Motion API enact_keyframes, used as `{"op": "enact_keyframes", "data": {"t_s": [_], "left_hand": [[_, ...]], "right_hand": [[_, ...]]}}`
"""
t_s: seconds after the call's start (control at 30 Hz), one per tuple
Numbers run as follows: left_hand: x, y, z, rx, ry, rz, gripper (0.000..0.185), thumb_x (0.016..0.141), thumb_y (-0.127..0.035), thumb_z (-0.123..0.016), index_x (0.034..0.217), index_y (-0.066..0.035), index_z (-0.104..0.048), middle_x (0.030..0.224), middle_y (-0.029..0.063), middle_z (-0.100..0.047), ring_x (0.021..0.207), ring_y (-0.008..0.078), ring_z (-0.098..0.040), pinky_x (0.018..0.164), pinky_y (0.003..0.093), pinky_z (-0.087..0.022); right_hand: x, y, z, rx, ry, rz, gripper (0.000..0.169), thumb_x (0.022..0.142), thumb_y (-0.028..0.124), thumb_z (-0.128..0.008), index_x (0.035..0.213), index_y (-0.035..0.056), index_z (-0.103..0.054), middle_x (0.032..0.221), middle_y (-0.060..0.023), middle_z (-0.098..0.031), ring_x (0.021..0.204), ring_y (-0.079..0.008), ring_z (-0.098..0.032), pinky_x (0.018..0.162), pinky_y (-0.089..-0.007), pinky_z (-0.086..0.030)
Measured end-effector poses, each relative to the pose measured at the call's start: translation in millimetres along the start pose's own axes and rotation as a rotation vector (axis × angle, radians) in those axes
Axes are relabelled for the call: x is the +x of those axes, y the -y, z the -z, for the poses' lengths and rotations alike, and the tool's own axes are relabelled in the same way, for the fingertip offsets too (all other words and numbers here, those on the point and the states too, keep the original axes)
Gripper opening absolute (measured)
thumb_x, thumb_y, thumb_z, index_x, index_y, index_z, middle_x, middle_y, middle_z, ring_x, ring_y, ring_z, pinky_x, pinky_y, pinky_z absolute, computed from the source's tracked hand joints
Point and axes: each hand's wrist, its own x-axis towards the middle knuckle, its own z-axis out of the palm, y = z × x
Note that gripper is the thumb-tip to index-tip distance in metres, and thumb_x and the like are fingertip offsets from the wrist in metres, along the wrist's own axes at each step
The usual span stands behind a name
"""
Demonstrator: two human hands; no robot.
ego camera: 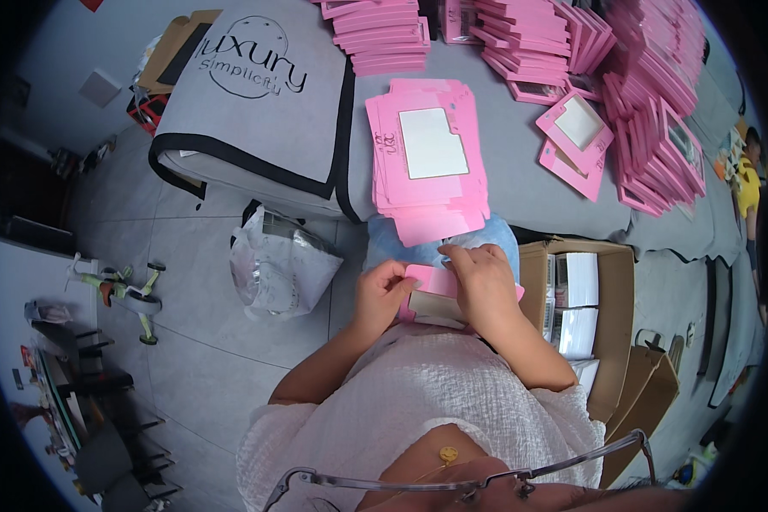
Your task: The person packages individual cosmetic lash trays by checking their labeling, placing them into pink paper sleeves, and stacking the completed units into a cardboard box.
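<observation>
A pink cardboard box or sleeve with a cut-out window (pixel 432 280) is held at my lap, in front of my shirt. My left hand (pixel 381 297) pinches its left end between thumb and fingers. Over its right part lies my right hand (pixel 486 281), fingers bent at the upper edge; the palm and fingers hide much of that side. Just beyond my hands, a pile of flat pink box blanks (pixel 429 195) with windows rests on the grey sofa seat (pixel 512 185) and hangs over its front edge. Blue fabric (pixel 384 246) shows under the pile's overhanging end.
Stacks of pink boxes (pixel 387 38) (pixel 656 150) stand farther back on the sofa. Two loose pink pieces (pixel 576 121) lie nearer. An open carton (pixel 611 320) with white packs sits right of me, a plastic bag (pixel 278 269) left. Another person (pixel 747 179) appears far right.
</observation>
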Motion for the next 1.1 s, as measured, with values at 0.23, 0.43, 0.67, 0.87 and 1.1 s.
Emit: {"op": "enact_keyframes", "data": {"t_s": [0.23, 0.43, 0.67, 0.87, 1.1], "left_hand": [[-6.9, -31.3, -2.1, 0.844, 0.249, -0.539, 0.066, 0.067, -0.011, -0.076, 0.124, 0.002, -0.045, 0.126, 0.0146, -0.044, 0.11, 0.027, -0.049, 0.087, 0.0337, -0.046], [-10.9, -33.5, -7.8, 1.013, 0.179, -0.562, 0.061, 0.071, -0.02, -0.072, 0.122, 0.003, -0.046, 0.116, 0.0146, -0.047, 0.104, 0.0261, -0.051, 0.085, 0.0314, -0.046], [-18.4, -44.8, -10.8, 1.197, 0.186, -0.529, 0.059, 0.063, -0.028, -0.073, 0.11, 0.001, -0.053, 0.099, 0.0091, -0.051, 0.087, 0.025, -0.056, 0.069, 0.0332, -0.048], [-22.8, -48.2, -6.3, 1.138, 0.229, -0.351, 0.047, 0.064, -0.023, -0.074, 0.102, -0.003, -0.055, 0.099, 0.0069, -0.053, 0.082, 0.0246, -0.058, 0.064, 0.0351, -0.049], [-24.7, -34.1, -12.5, 0.989, 0.083, -0.534, 0.04, 0.063, -0.013, -0.073, 0.098, -0.004, -0.057, 0.099, 0.0061, -0.054, 0.086, 0.0238, -0.058, 0.065, 0.0363, -0.049]], "right_hand": [[0.2, 4.1, -2.1, 0.098, 0.122, -0.079, 0.048, 0.067, 0.005, -0.061, 0.114, 0.0038, -0.049, 0.07, -0.0096, -0.06, 0.068, -0.026, -0.059, 0.074, -0.0361, -0.04], [-5.3, 15.4, -4.6, 0.011, 0.014, 0.05, 0.063, 0.062, 0.004, -0.065, 0.12, 0.0027, -0.043, 0.071, -0.0087, -0.06, 0.068, -0.0266, -0.058, 0.08, -0.037, -0.04], [-7.6, 15.9, -13.0, 0.066, 0.126, -0.088, 0.068, 0.064, 0.003, -0.065, 0.126, -0.0007, -0.038, 0.067, -0.0091, -0.06, 0.066, -0.0267, -0.058, 0.082, -0.0365, -0.04], [-11.6, 25.7, -8.8, 0.035, 0.108, -0.059, 0.063, 0.064, 0.001, -0.064, 0.122, 0.0004, -0.041, 0.066, -0.0081, -0.059, 0.067, -0.0255, -0.059, 0.086, -0.0397, -0.036], [-20.1, 26.2, -14.8, 0.062, 0.077, -0.031, 0.056, 0.063, 0.0, -0.062, 0.116, 0.0016, -0.046, 0.065, -0.0065, -0.058, 0.069, -0.0239, -0.058, 0.084, -0.0411, -0.036]]}}
